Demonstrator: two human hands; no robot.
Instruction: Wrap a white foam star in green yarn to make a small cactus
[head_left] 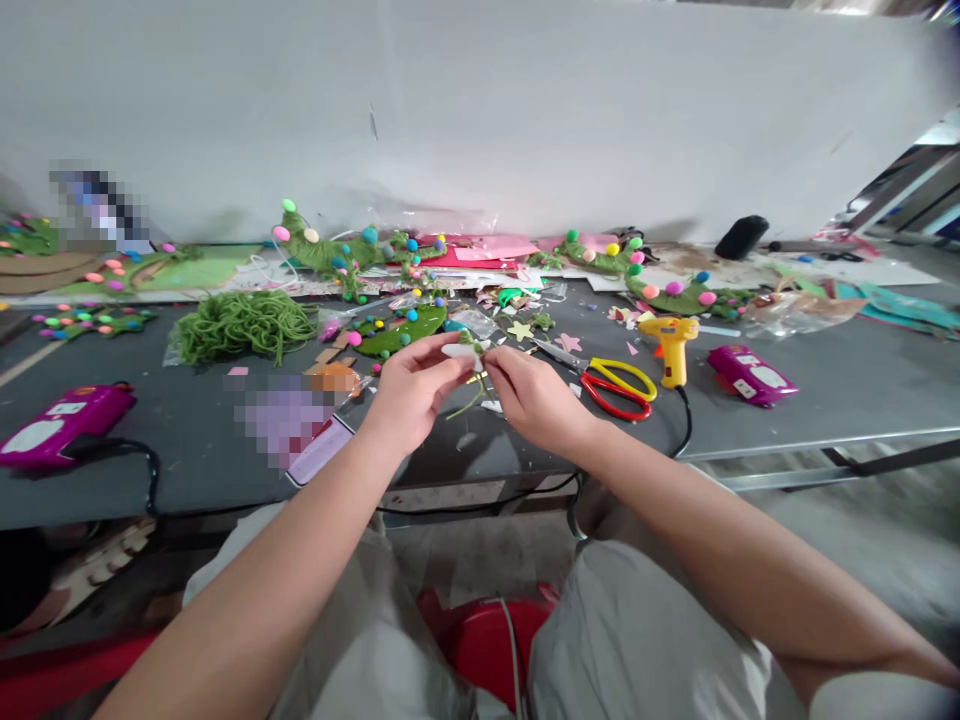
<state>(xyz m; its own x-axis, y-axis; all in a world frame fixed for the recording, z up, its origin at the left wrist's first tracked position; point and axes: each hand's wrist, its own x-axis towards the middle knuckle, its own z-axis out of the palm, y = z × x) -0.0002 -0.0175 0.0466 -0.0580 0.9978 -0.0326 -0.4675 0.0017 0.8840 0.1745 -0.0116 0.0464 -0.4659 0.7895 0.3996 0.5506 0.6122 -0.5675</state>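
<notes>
Both hands meet above the front of the grey table. My left hand (411, 392) is closed, pinching a small white star-shaped piece (465, 352) with a bit of green on it. At its other side my right hand (536, 395) is closed too, its thumb and fingers pressed on green yarn (471, 398) whose loose end hangs below. Just right of my right hand lie scissors (619, 385) with one red and one yellow handle. Behind the hands are a green felt leaf (409, 330) and a pale yellow star (519, 331).
A yellow glue gun (670, 350) stands at the right, its cord running off the front edge. Purple devices (750, 375) sit at both sides. A green yarn heap (244, 325) and a phone (321, 452) lie left. Pompom-covered green shapes (330, 250) line the wall.
</notes>
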